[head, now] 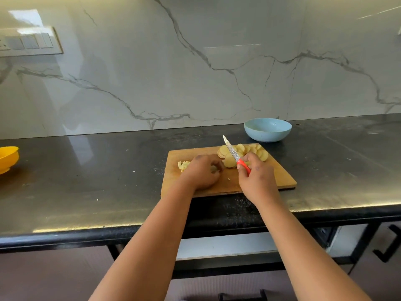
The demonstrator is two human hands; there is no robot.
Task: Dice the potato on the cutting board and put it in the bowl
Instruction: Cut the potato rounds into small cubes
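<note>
Black stone countertop (108, 170) runs in front of me under a glossy white marble-veined wall (195, 72), and both my bare forearms reach over its edge to a rectangular wooden cutting board (280, 177). My left hand (200, 173) lies knuckles-up on the board with its fingers curled down over something I cannot make out; whether it grips anything I cannot tell. Just beyond its knuckles, at the board's left end, sits a small heap of pale diced potato pieces (183, 165). My right hand (257, 177) is wrapped around the red handle of a small knife with a patterned steel blade (233, 154), the tip lifted and pointing up and away towards the wall. Behind that blade, at the far right part of the board, lie fanned round yellow potato slices (256, 152). Past the board's far edge, near the wall, stands a light blue round bowl (268, 129). Well apart at the far left of the counter is a yellow plastic bowl (7, 158), and a grey switch panel (28, 41) is fixed on the wall above it.
</note>
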